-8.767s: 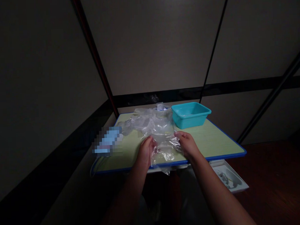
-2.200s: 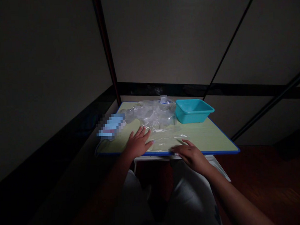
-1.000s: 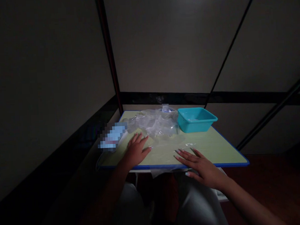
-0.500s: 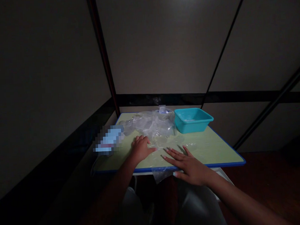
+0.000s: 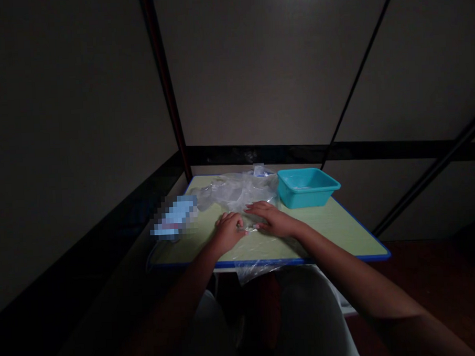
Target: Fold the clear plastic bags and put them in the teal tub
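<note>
A clear plastic bag lies flat on the pale green table, and its near end hangs over the front edge. My left hand rests on the bag's left part with fingers curled down onto the film. My right hand lies flat across the bag just to the right, fingers stretched toward the left hand, almost touching it. Behind both hands sits a heap of crumpled clear bags.
A teal plastic basin stands at the table's back right. A blurred blue object lies at the left edge. Dark walls close in on the left and behind. My knees are below the table's front edge.
My right hand has slid from the front edge leftward and forward across the bag, ending beside my left hand. The left hand stayed roughly in place. Earlier, both hands held the bag up.
</note>
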`<state>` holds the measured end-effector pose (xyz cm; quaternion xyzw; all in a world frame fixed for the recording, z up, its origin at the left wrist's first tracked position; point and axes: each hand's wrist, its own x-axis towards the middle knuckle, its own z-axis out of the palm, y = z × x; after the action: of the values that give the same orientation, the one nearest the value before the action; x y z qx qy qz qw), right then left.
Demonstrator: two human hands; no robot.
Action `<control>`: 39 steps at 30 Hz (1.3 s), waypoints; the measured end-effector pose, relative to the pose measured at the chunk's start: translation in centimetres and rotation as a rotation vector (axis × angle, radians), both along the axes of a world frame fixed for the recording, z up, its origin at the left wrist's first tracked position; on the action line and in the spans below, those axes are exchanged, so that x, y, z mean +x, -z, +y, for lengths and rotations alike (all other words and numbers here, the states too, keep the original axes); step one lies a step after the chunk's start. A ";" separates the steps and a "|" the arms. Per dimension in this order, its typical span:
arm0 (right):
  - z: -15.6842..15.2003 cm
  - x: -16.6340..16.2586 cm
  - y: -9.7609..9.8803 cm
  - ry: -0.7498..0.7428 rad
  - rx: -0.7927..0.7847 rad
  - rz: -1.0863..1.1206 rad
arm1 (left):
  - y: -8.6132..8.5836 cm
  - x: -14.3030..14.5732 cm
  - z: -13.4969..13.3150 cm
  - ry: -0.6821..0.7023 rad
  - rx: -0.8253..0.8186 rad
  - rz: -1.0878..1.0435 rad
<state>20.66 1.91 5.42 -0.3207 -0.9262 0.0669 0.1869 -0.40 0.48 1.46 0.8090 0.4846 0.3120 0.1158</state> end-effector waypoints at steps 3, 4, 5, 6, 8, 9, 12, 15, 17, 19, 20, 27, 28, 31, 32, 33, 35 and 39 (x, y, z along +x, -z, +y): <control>0.2 -1.1 0.4 0.016 -0.025 -0.047 | -0.1 -0.3 0.0 0.035 0.009 -0.018; 0.1 -1.3 0.4 0.026 -0.025 -0.054 | -0.1 -0.4 0.0 0.041 0.010 -0.024; 0.0 -1.4 0.4 0.035 -0.020 -0.053 | -0.1 -0.4 -0.1 0.046 0.010 -0.031; 0.0 -1.3 0.3 0.044 -0.009 -0.046 | -0.1 -0.5 -0.1 0.048 0.010 -0.040; -0.1 -1.0 0.1 0.060 0.024 -0.027 | 0.0 -0.7 -0.2 0.045 0.006 -0.058; -0.1 -0.8 0.0 0.066 0.044 -0.022 | 0.0 -0.7 -0.2 0.041 0.004 -0.067; 0.1 -0.2 -0.2 0.106 0.103 -0.038 | 0.1 -0.8 -0.3 0.030 0.001 -0.091; 0.5 0.2 -0.1 0.171 0.163 -0.123 | 0.1 -0.8 -0.3 0.029 0.003 -0.101; 0.7 0.4 0.0 0.263 0.217 -0.179 | 0.0 -0.9 -0.4 0.026 0.008 -0.102; 0.8 0.6 0.1 0.358 0.261 -0.211 | -0.1 -1.0 -0.6 0.020 0.017 -0.099; 0.8 0.7 0.0 0.375 0.274 -0.220 | -0.1 -1.1 -0.7 0.017 0.024 -0.096; -0.9 0.5 -1.5 0.126 0.301 -0.220 | -0.3 -1.6 -1.3 0.036 0.051 -0.056; -1.1 0.4 -1.6 0.097 0.292 -0.241 | -0.3 -1.6 -1.4 0.046 0.051 -0.051; -1.8 0.3 -1.4 0.036 0.273 -0.332 | -0.3 -2.0 -1.4 0.079 0.049 -0.038; -1.9 0.3 -1.2 0.027 0.275 -0.360 | -0.4 -2.2 -1.4 0.094 0.047 -0.034; -2.1 0.5 -1.1 0.022 0.278 -0.382 | -0.4 -2.5 -1.4 0.110 0.045 -0.030; -2.5 0.9 -0.8 0.022 0.286 -0.413 | -0.5 -3.1 -1.5 0.147 0.039 -0.021; -3.5 2.2 -0.6 0.051 0.275 -0.410 | -0.7 -4.6 -1.9 0.196 0.009 -0.002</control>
<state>22.90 -1.62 6.02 -0.3222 -0.9368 -0.1310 0.0386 -4.98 -1.39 2.17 0.8527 0.4015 0.3022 0.1426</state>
